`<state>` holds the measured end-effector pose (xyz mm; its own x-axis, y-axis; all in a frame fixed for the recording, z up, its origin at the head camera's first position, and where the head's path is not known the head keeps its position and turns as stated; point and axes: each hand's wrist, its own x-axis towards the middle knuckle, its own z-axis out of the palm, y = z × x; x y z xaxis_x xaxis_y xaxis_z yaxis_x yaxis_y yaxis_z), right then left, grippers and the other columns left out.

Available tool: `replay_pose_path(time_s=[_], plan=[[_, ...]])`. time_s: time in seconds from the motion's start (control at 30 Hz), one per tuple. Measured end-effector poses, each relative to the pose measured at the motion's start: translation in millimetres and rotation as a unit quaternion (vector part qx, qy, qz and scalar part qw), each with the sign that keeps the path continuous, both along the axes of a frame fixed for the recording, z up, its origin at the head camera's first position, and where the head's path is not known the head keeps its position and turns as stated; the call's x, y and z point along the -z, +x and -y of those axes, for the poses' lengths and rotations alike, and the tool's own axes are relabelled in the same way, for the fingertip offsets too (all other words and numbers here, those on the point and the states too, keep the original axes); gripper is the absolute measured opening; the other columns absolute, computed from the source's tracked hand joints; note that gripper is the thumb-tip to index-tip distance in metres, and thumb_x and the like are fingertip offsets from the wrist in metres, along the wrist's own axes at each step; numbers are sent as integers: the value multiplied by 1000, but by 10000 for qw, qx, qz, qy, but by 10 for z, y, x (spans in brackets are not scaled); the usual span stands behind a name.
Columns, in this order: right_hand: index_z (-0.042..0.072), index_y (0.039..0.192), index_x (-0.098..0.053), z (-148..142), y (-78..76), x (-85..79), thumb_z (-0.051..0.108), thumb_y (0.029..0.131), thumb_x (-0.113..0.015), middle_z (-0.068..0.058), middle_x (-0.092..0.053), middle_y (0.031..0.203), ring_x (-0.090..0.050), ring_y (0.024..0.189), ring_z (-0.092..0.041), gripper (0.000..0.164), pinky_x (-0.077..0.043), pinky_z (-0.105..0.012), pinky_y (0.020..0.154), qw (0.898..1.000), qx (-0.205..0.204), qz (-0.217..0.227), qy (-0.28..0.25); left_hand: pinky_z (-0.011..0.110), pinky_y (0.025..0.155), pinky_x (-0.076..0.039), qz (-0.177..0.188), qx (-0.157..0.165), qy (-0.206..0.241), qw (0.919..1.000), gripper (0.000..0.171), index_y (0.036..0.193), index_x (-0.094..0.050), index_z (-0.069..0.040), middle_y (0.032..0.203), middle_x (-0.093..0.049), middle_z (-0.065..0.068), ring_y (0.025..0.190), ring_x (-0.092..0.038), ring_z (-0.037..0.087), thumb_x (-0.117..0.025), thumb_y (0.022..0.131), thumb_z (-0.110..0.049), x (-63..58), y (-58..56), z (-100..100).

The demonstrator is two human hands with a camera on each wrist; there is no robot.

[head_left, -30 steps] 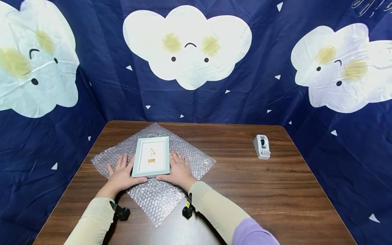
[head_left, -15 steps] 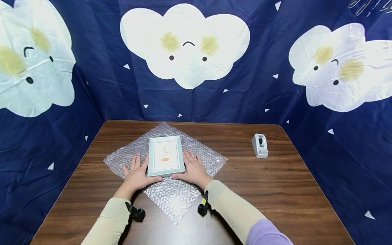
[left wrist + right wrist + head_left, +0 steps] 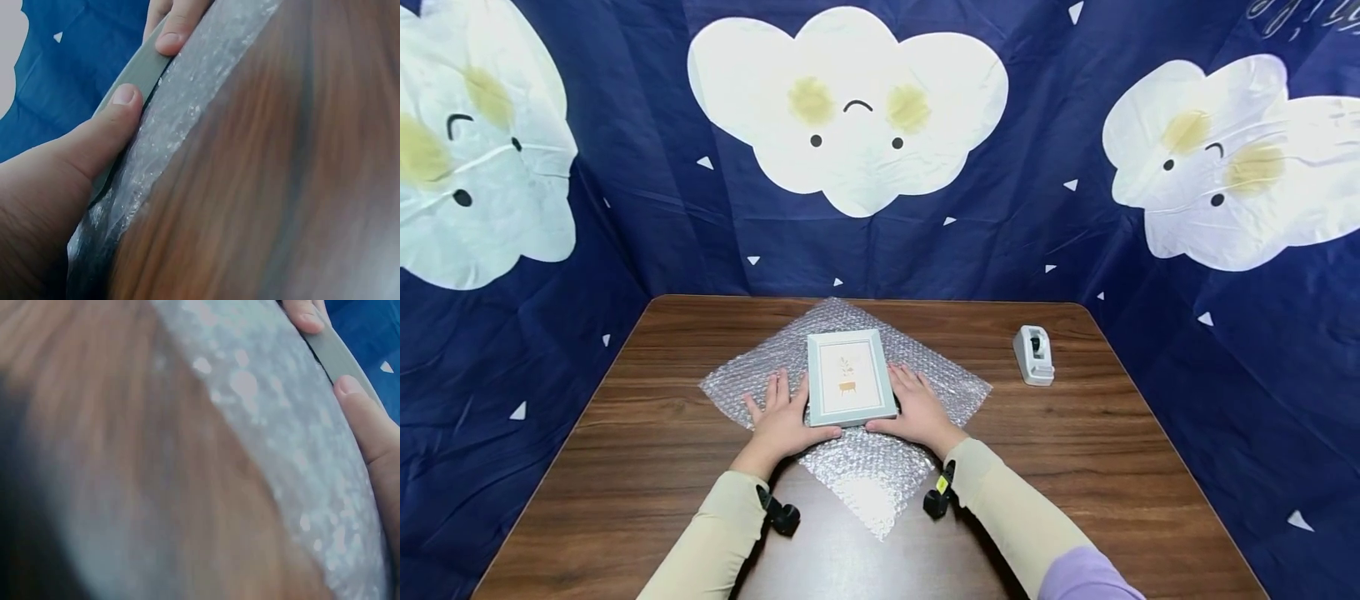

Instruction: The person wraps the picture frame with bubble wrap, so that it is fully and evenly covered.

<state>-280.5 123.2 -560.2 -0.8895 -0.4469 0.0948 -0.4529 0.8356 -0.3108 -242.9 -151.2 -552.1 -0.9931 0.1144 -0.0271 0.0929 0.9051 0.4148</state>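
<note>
A pale green picture frame (image 3: 848, 377) with a potted-plant print lies face up on a sheet of bubble wrap (image 3: 865, 471), which is turned cornerwise on the table. My left hand (image 3: 781, 427) rests at the frame's left side, fingers spread over the wrap and thumb along the near edge. On the opposite side lies my right hand (image 3: 921, 413), its fingers stretched forward beside the frame. In the left wrist view both thumbs touch the frame's near edge (image 3: 147, 69). The right wrist view shows the same edge (image 3: 340, 353) with the bubble wrap below it.
A white tape dispenser (image 3: 1034, 356) stands toward the back right of the wooden table (image 3: 1075, 483). Dark blue cloth (image 3: 880, 258) with cloud patterns hangs behind the table and at both sides.
Both hands have slid to the right across the table, and the picture frame and bubble wrap have moved along with them. The tape dispenser shifts only slightly in view.
</note>
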Motion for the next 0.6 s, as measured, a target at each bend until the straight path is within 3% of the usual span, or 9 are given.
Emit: replay_pose_path(time_s=[0.3, 0.6], plan=[[9, 161, -23, -153, 85, -23, 86, 76, -58, -7, -27, 165, -16, 155, -26, 120, -12, -47, 124, 10000, 30, -21, 0, 76, 108, 15, -117, 91, -160, 9998, 128, 162, -20, -9, 165, 0, 31, 153, 6, 46, -63, 70, -87, -15, 86, -143], [9, 162, -22, -170, 128, 21, 88, 76, -55, -6, -26, 166, -15, 155, -25, 120, -14, -47, 124, 9998, 82, -75, 142, 74, 109, 17, -150, 93, -262, 9995, 130, 163, -19, -11, 166, 1, 27, 153, 6, 45, -57, 68, -92, 51, 118, -157]])
